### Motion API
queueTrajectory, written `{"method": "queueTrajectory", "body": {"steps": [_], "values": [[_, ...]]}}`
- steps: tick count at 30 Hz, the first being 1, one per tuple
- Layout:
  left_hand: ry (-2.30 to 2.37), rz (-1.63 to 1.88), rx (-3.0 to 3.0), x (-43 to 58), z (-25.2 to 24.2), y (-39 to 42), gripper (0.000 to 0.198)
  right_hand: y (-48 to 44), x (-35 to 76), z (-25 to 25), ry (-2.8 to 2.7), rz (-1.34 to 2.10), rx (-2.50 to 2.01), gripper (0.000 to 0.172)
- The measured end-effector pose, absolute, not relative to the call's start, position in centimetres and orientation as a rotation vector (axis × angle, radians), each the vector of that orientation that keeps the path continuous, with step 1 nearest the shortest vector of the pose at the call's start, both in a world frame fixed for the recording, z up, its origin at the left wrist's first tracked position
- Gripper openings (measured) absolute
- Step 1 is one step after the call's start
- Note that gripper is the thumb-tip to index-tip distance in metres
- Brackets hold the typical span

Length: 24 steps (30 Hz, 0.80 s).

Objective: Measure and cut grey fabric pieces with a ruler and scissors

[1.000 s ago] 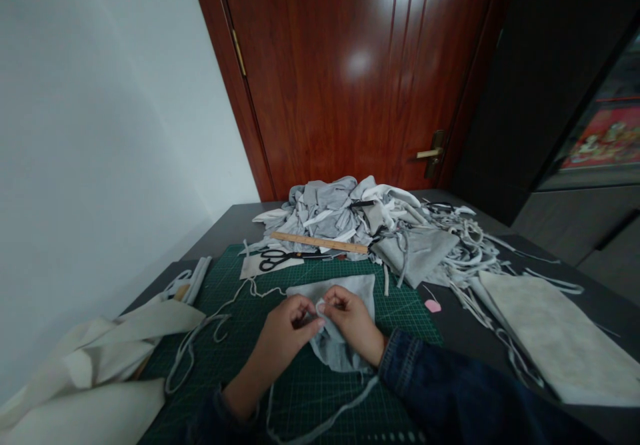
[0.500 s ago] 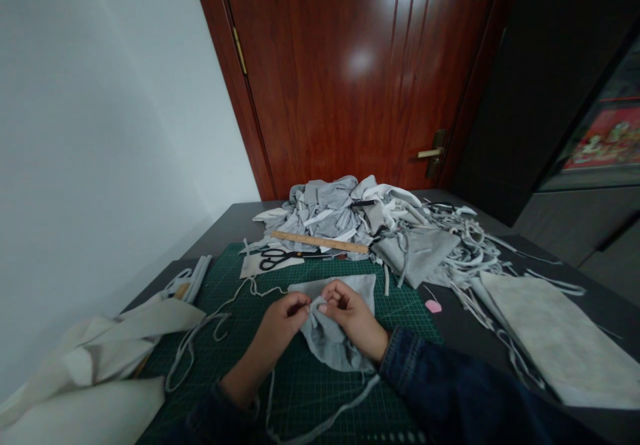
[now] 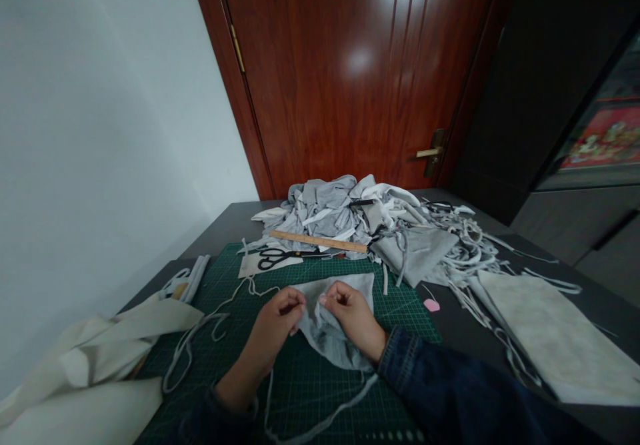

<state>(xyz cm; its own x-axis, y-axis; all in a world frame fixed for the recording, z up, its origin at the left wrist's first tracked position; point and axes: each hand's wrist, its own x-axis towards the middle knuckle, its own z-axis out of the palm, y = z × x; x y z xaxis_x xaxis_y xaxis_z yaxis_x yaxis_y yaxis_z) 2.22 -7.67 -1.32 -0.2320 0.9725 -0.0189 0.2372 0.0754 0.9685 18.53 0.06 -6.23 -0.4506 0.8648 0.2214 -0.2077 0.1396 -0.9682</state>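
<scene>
Grey jersey fabric (image 3: 330, 338) lies bunched near the middle of the green cutting mat (image 3: 310, 398), its far edge spread flat and its near end sagging into a rounded pouch. The left hand (image 3: 275, 321) and the right hand (image 3: 353, 318) have just eased apart: a moment ago their fingertips almost met over a small fold, and now a narrow gap separates them, with a ridge of cloth standing up between. Both hands are curled into narrow pinches on the fabric, though the fingers hide how much cloth each one grips. The right forearm ends in a dark denim sleeve (image 3: 440, 385). A pale grey strip (image 3: 325, 418) runs along the near part of the mat, and a thin off-white cord (image 3: 215, 318) loops away to the left. Beyond the far edge of the fabric lie black-handled scissors (image 3: 273, 259) and a wooden ruler (image 3: 320, 242), in front of a heap of grey and white scraps (image 3: 325, 211). A folded cream cloth (image 3: 95, 358) sits to the left, and a pale fabric sheet (image 3: 555, 331) to the right.
</scene>
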Motion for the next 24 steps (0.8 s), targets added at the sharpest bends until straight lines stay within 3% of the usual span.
{"method": "queueTrajectory", "body": {"steps": [10, 15, 19, 24], "values": [[1.533, 1.03, 1.428, 1.4, 0.5, -9.4, 0.033, -0.6, 18.7, -5.6, -1.518, 1.401, -0.692, 0.041], [1.607, 0.967, 1.712, 1.9, 1.3, -9.3, 0.017, -0.6, 18.5, -5.8, -1.522, 1.37, -0.687, 0.038], [1.612, 0.993, 1.914, 3.1, 1.8, -9.7, 0.016, -0.5, 18.4, -6.1, -1.519, 1.346, -0.698, 0.032], [1.652, 1.082, 1.786, 4.7, 0.8, -9.4, 0.009, -0.7, 18.5, -6.0, -1.54, 1.352, -0.675, 0.031]]}}
